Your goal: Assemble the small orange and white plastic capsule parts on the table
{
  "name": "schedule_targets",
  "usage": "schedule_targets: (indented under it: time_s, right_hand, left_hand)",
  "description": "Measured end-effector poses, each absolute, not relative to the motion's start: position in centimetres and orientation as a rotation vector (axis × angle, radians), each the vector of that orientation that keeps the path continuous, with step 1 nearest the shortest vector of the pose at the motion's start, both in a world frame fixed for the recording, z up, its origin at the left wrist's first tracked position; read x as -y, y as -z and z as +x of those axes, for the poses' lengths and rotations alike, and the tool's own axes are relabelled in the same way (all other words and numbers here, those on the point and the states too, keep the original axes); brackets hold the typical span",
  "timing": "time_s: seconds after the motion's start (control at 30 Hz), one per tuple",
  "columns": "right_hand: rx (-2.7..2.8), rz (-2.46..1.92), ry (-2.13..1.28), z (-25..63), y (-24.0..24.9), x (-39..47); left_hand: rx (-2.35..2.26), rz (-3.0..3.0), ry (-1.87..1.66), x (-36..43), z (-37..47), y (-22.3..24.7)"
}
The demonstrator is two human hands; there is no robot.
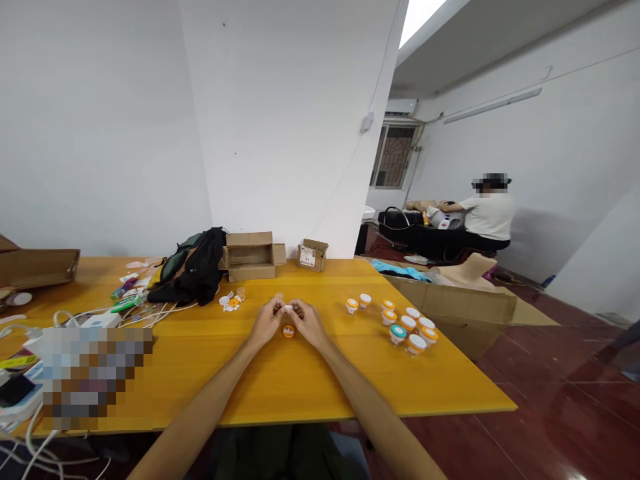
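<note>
Left hand [267,321] and right hand [309,323] pinch a piece [289,309], likely to steady it. A lid [288,331] sits near, at six o'clock.

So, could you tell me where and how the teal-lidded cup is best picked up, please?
Probably by the rim of its teal lid, coming down from its left with the right hand: the lid looks wider than the clear cup beneath, and other cups crowd its right side.

Glossy wooden table [310,393], matt cardboard box [251,272]
</note>
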State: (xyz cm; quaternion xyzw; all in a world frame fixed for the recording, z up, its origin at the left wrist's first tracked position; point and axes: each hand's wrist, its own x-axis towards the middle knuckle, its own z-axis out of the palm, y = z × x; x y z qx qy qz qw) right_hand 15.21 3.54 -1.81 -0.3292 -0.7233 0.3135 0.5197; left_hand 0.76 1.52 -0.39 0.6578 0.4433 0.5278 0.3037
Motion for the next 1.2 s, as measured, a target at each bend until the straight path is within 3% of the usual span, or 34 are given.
schedule_targets:
  time_s: [1.2]
  right_hand:
    - [1.652, -0.744, -0.994, 15.3, 2.4, -4.2]
  left_hand:
    - [-1.093, 1.705, -1.391, -1.7, 1.1, 0.7]
